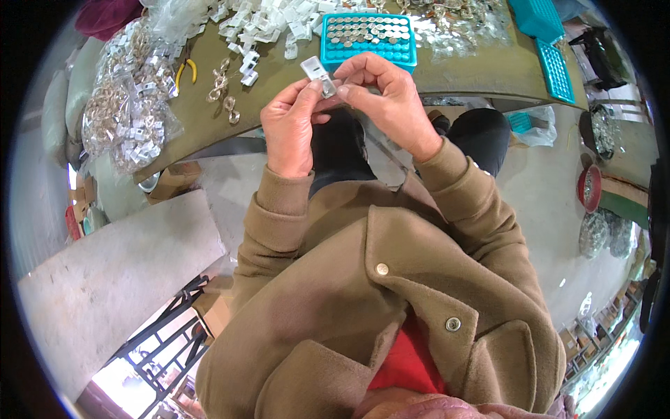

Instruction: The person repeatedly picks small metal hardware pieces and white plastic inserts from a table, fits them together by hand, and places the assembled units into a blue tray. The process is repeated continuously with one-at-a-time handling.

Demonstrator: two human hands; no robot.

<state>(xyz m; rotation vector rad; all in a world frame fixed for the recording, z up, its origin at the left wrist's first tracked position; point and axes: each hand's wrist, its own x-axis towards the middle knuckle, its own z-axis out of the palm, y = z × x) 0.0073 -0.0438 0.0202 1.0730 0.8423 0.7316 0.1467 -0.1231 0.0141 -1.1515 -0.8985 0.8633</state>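
Observation:
Pinched between thumb and fingers of my left hand (292,129) is a small white and clear plastic case (314,68) with a dark marking. My right hand (387,101) comes in from the right, thumb and index fingertip drawn together at the case's lower end. What those fingertips grip, if anything, is too small to make out. Just beyond both hands, a turquoise tray (370,58) carries rows of round silver pieces (368,31).
Many white plastic pieces (269,24) are heaped on the table (474,73). Yellow-handled pliers (185,72) and coiled clear cords (218,80) lie at left, near bulging plastic bags (129,105). Another turquoise tray (555,73) sits at the right edge.

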